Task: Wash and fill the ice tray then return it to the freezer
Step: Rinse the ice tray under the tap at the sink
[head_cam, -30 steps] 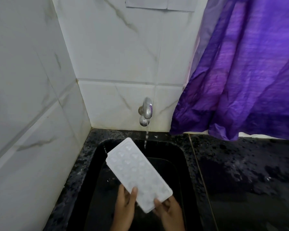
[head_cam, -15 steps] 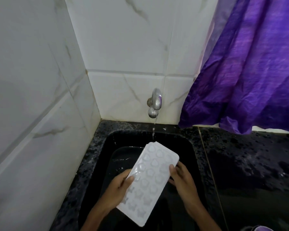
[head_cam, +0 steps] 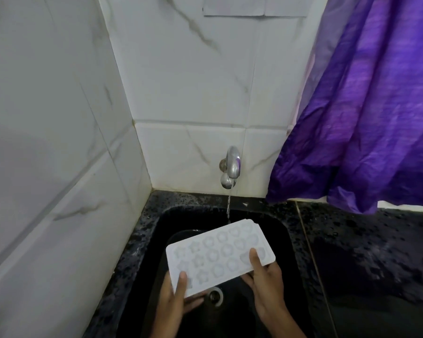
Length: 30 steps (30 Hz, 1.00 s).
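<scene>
- black speckled table (head_cam: 366, 252) runs along the white marble-look wall, looks wet, droplets all over it
- black sink (head_cam: 287, 230) is sunk into its left end, tucked right in the corner, metal drain (head_cam: 215, 295) at the bottom
- hem of a purple curtain (head_cam: 366, 118) rests on the table's back edge, right of the sink

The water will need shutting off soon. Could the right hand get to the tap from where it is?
Probably yes. The tap sits on the wall just above the sink, nothing between. But the right hand has a grip on the ice tray, so the left hand must hold it alone.
</scene>
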{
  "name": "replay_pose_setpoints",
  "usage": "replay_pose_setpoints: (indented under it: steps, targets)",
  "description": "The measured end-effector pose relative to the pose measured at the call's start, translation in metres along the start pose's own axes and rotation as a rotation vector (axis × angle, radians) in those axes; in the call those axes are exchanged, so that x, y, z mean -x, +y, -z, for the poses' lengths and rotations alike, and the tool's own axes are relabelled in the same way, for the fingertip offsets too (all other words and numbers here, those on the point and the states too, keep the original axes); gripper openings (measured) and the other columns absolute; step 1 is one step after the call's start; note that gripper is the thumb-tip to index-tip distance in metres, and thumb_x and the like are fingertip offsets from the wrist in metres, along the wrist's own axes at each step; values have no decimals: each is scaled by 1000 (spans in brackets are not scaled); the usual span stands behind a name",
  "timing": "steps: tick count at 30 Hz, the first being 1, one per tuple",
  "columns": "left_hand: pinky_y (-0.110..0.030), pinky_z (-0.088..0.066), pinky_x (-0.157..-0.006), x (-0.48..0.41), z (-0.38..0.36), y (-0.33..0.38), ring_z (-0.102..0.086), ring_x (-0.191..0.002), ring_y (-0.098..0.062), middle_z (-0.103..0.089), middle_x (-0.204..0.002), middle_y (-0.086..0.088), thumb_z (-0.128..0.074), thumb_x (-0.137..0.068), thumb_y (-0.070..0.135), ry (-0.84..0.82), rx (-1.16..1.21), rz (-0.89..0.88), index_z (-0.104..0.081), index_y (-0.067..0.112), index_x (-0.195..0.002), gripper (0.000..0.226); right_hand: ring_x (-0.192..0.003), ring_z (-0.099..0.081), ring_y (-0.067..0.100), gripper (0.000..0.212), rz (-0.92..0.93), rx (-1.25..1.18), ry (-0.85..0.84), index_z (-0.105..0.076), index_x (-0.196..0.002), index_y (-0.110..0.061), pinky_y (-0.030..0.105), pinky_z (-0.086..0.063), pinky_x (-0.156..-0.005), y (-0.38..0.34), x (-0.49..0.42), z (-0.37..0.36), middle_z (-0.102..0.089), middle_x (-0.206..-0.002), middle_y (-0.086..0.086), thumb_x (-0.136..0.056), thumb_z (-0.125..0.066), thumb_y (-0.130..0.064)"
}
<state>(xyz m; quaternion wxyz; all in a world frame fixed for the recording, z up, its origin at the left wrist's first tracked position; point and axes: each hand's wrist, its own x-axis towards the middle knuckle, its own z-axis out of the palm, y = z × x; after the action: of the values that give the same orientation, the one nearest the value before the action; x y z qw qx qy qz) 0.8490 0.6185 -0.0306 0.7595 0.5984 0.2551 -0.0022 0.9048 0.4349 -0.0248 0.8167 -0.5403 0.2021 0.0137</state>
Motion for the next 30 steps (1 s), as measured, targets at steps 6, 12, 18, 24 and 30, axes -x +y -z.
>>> replay_pose_setpoints:
  steps: [6,12,18,24,30]
  targets:
    - [-34,-62,-55,-4,-11,21,-75,-73,-38,-74,-103,-15,-48,-102,32,76,67,-79,-53,18,-128,30,-122,-54,17,96,89,411,65,-26,-149,-27,37,-48,-99,-12,-16,-3,-49,-139,-6,-73,-82,-43]
    - [-36,-63,-62,-16,-6,36,-75,-77,-38,-74,-105,-13,-47,-103,31,55,64,-127,-54,18,-127,28,-122,-41,9,75,401,793,-115,-37,-138,-28,28,-39,-100,-48,-46,-8,-37,-140,-5,-77,-81,-32]
    - [-36,-64,-63,-26,2,45,-75,-77,-38,-73,-108,-16,-45,-104,27,50,44,-159,-52,15,-132,31,-117,-45,7,59,460,1105,-348,-36,-135,-29,24,-41,-93,-66,-66,-20,-34,-141,-10,-88,-65,-49]
    - [-34,-63,-61,-29,7,47,-75,-76,-37,-74,-106,-17,-45,-105,25,56,46,-170,-53,13,-130,29,-129,-41,10,53,446,1219,-425,-36,-139,-32,29,-38,-103,-68,-75,-31,-33,-149,-8,-93,-55,-51]
    - [-34,-63,-63,-28,10,49,-75,-79,-38,-73,-109,-16,-45,-105,25,72,49,-161,-54,16,-126,25,-134,-42,15,52,464,1410,-471,-43,-142,-34,31,-38,-101,-72,-75,-42,-27,-153,-9,-95,-45,-57]
